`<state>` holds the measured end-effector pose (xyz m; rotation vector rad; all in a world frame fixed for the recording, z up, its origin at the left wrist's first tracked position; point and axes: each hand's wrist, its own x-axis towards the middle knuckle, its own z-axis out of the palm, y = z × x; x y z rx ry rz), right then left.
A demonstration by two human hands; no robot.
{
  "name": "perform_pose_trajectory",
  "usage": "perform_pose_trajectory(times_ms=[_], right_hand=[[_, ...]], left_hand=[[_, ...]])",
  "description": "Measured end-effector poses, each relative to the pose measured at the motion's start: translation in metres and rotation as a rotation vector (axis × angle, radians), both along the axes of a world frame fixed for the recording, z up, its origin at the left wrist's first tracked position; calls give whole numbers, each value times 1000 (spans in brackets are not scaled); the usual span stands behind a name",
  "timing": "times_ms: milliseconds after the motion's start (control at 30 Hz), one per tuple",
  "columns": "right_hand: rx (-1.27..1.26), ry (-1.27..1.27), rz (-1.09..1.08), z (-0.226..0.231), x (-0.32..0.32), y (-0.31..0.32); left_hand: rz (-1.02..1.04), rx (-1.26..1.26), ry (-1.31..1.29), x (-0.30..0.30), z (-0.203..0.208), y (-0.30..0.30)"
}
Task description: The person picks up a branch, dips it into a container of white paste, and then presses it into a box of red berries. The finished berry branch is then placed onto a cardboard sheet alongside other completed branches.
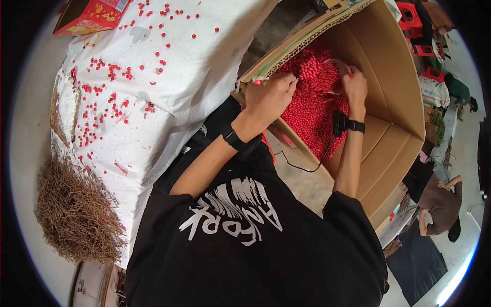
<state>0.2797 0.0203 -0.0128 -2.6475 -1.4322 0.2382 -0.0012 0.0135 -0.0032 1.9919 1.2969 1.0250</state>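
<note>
Red berries: a deep heap fills the lower part of the carton, with a denser mound of them rising between the two hands.
Clear plastic: a see-through edge shows at the mound's right side, against the right hand.
Right hand: this hand is above the berries inside the carton, fingers bent and closed on the clear plastic.
Left hand: this hand is at the carton's near left edge, fingers curled in with the tips close together; what they pinch, if anything, is too small to tell.
Wrists: a dark band on the left, another on the right, with a small black device beside the right one and a thin black cord below.
Carton: brown cardboard, flaps spread.
Tabletop: left of the carton, under white cloth, strewn with loose berries.
Tabletop's edge: a tangle of brown twigs near, a red printed box far.
Far right: a co-worker in brown, bent over.
</note>
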Motion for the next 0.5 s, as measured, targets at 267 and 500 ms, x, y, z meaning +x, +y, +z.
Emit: perform_pose_trajectory(times_ms=[267, 500], right_hand=[[-11, 684, 202, -188, 48, -72], [-66, 1216, -114, -136, 23, -122]], left_hand=[[11, 31, 3, 3, 2, -2], [23, 50, -12, 1, 0, -2]])
